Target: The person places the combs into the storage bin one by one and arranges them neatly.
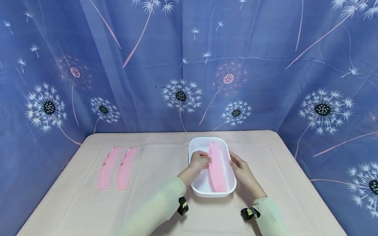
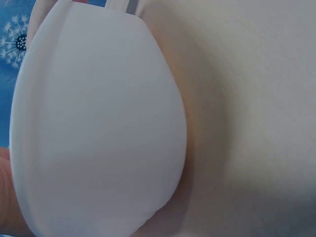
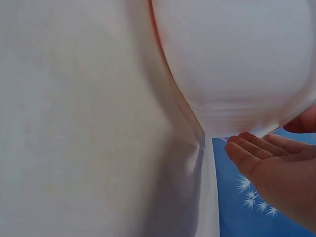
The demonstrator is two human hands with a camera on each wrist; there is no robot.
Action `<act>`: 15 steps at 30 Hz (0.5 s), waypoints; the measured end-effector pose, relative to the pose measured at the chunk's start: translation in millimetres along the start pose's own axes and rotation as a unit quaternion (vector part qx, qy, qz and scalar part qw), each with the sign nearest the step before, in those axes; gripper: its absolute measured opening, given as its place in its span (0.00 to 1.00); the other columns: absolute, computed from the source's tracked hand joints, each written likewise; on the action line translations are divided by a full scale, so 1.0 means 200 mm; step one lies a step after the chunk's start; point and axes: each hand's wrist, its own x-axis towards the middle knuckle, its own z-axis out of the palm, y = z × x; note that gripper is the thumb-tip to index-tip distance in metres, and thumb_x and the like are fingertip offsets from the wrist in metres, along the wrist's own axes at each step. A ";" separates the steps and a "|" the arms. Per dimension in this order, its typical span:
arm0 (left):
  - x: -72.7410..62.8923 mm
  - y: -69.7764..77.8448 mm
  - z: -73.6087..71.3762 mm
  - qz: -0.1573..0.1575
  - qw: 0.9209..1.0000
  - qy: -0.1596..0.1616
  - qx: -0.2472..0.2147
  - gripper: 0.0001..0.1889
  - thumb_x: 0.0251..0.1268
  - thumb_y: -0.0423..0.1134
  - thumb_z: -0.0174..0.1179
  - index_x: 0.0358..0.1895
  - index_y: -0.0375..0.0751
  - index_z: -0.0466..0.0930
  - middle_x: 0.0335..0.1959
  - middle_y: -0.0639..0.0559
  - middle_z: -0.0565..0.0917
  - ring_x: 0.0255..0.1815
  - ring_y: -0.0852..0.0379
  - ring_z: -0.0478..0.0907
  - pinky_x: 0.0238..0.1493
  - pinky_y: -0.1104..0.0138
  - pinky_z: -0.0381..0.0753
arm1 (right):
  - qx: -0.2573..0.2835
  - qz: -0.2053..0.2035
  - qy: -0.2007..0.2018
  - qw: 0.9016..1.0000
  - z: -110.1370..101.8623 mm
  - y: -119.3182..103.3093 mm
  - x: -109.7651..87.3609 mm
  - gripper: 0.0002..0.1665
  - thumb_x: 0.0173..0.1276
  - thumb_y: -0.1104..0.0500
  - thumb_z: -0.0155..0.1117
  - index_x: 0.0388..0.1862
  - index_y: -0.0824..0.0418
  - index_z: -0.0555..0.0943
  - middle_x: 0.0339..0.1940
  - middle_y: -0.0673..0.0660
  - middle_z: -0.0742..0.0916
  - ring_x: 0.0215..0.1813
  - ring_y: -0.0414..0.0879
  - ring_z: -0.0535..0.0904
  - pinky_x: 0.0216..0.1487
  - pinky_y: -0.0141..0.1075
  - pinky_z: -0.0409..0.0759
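Note:
A white plastic container [image 1: 200, 193] with rounded corners stands on the table in the head view. Inside it is a pink comb [image 1: 218, 170], set lengthwise and leaning toward the right wall. My left hand [image 1: 199, 160] reaches over the left rim and pinches the comb's edge. At the right side, my right hand [image 1: 242, 168] holds the container by the rim, thumb at the edge and fingers along the outer wall. The container's outer wall [image 2: 98, 108] fills much of the left wrist view, hiding most of that hand. In the right wrist view, the fingers [image 3: 252, 153] are nearly straight beside the wall.
Two more pink combs [image 1: 109, 168] [image 1: 127, 168] lie side by side on the left of the pale table [image 1: 159, 157]. A blue curtain with dandelion prints [image 1: 147, 98] hangs behind the table and along both sides.

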 end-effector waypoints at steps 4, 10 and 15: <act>0.01 -0.01 0.01 -0.006 1.000 0.003 0.010 0.11 0.56 0.21 0.58 0.43 0.27 0.76 0.26 0.47 0.78 0.22 0.57 0.77 0.28 0.66 0.85 | 0.003 0.004 -0.002 1.000 0.00 0.00 0.00 0.29 0.77 0.63 0.45 0.74 0.67 0.57 0.69 0.70 0.68 0.70 0.62 0.64 0.69 0.46 0.64; 0.01 -0.02 0.04 -0.010 0.999 0.005 0.030 0.09 0.56 0.21 0.58 0.42 0.28 0.76 0.26 0.47 0.78 0.23 0.57 0.77 0.28 0.67 0.84 | 0.007 0.008 -0.008 1.000 -0.01 -0.01 -0.01 0.29 0.78 0.62 0.44 0.75 0.66 0.56 0.70 0.70 0.67 0.71 0.61 0.63 0.70 0.45 0.62; 0.02 -0.02 0.05 -0.014 0.999 0.007 0.042 0.09 0.56 0.21 0.59 0.41 0.28 0.76 0.26 0.46 0.78 0.23 0.57 0.77 0.27 0.68 0.84 | 0.005 0.008 -0.007 1.000 -0.01 0.00 0.00 0.29 0.77 0.62 0.44 0.74 0.66 0.57 0.70 0.70 0.67 0.71 0.61 0.63 0.70 0.47 0.63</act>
